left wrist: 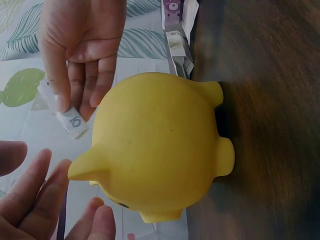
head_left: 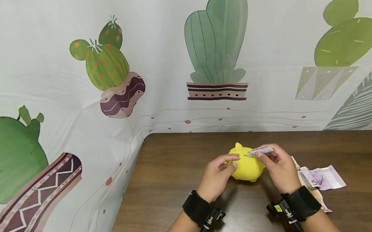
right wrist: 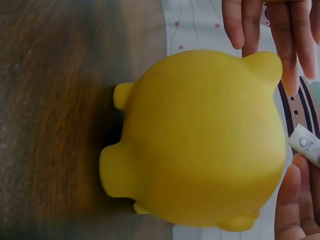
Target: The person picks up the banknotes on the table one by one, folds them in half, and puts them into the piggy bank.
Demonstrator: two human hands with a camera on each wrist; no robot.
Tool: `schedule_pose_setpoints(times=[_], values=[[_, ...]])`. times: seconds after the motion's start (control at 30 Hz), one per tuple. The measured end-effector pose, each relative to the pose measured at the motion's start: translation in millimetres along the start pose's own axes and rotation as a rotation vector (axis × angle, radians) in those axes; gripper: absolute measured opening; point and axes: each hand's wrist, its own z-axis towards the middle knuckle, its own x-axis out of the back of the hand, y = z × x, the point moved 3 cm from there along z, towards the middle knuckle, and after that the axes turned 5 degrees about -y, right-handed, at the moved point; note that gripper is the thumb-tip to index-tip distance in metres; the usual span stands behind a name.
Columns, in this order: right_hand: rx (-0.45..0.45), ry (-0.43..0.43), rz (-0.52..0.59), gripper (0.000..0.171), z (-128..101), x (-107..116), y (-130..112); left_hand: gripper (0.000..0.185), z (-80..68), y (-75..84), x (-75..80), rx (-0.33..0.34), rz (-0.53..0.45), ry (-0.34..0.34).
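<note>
Between thumb and fingers of the right hand [head_left: 281, 166], a folded, pale paper banknote [head_left: 264, 150] is pinched crosswise, its free end pointed left; opposite, the left hand [head_left: 216, 174] is poised with fingers loosely parted. Between them, its dark slot [head_left: 247, 156] just beside the note's tip, a round, yellow piggy bank [head_left: 247, 170] is stood on a brown wood-grained table [head_left: 164, 162].
</note>
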Motion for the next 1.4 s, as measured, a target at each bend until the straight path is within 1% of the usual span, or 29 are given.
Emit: schedule_pose_setpoints(times=[0.1, 0.27, 0.5, 0.73, 1.07, 1.13, 1.4], values=[[0.000, 0.001, -0.035, 0.021, 0.6, 0.8, 3.5, 0.027, -0.3, -0.2, -0.2, 0.014, 0.023, -0.007], [0.006, 0.002, -0.050, 0.020, 1.7, 1.4, 6.8, 0.028, -0.9, 0.1, -0.3, 0.027, 0.040, -0.022], [0.031, -0.011, -0.068, 0.018, 1.4, -0.5, 7.4, 0.026, 0.5, -1.1, -0.2, 0.005, 0.074, -0.023], [0.038, -0.015, -0.099, 0.019, 0.5, -1.0, 6.1, 0.024, 0.8, -2.2, -1.0, -0.021, 0.085, -0.020], [0.041, 0.032, -0.108, 0.017, 1.2, 1.1, 5.9, 0.022, 0.0, -0.4, -0.8, -0.017, 0.083, -0.021], [0.045, 0.027, -0.114, 0.016, 1.4, 1.5, 6.1, 0.022, 0.1, -0.4, -0.7, -0.016, 0.084, -0.021], [0.070, -0.016, -0.209, 0.017, 0.3, -0.5, 6.9, 0.021, -0.2, -0.3, -0.3, -0.026, 0.079, -0.016]])
